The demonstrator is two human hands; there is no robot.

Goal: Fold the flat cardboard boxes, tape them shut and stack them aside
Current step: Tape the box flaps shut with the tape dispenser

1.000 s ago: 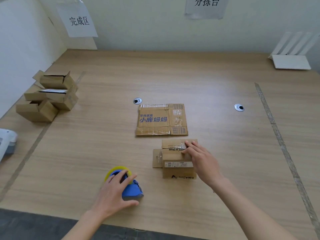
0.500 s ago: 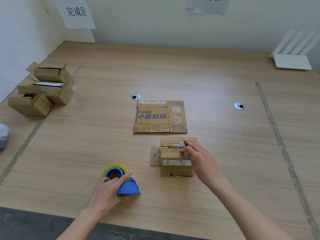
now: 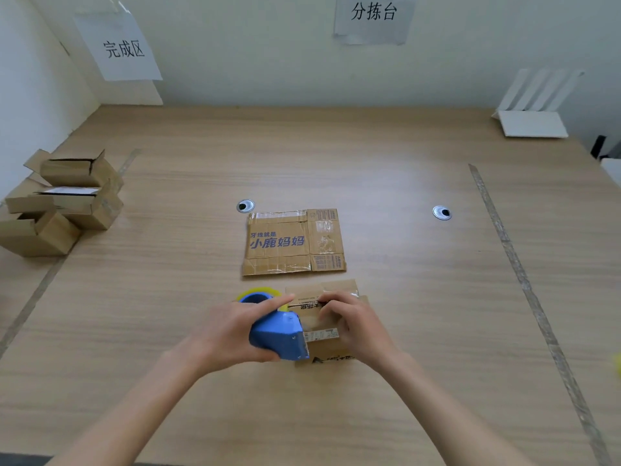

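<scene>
Wooden table, wide, marked off by strips of tape along left and right

At far left edge, pile of folded boxes, three visible, several flaps standing open; cannot tell whether any is taped

At centre, flat box with blue print, lying unfolded, well apart from the pile and just beyond the work in hand

Nearest, small box, folded up, top flaps brought together, seam running left to right under the fingers; partly hidden by both hands

Tape dispenser, blue body with yellow-rimmed roll, held at the left side of the small box, cutting end touching or just beside the box top

Left hand: fingers curled round the dispenser body, grasping it firmly

Right hand: fingers bent over the top flaps, pressing them shut at the seam; thumb hidden

Step in hand, by judgement: taping of the small box, start of the strip

Next move calls for: tape end anchored on the left side wall, dispenser drawn straight along the seam, flaps kept pressed flat ahead of the roll, then a clean cut at the far side
</scene>
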